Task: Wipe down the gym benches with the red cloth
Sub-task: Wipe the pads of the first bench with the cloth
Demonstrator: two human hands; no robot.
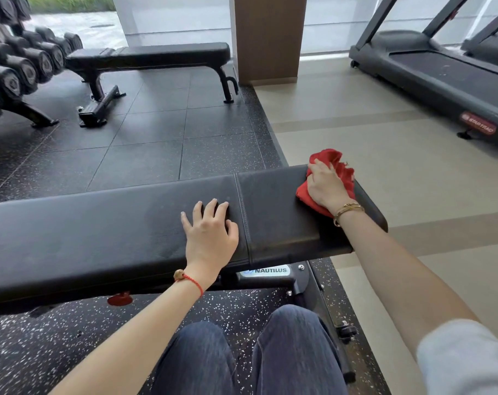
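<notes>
A black padded gym bench (99, 232) runs across the view right in front of me. My left hand (209, 235) rests flat on its top near the seam between the two pads, fingers spread. My right hand (326, 185) presses the crumpled red cloth (340, 166) onto the far right end of the bench's seat pad, with cloth showing above and below the hand. A second black bench (156, 54) stands further back on the dark floor tiles.
A dumbbell rack (17, 69) fills the far left. A wooden pillar (267, 38) stands behind the benches. Treadmills (441, 78) sit on the beige floor at the right. My knees in dark jeans (253, 357) are just below the near bench.
</notes>
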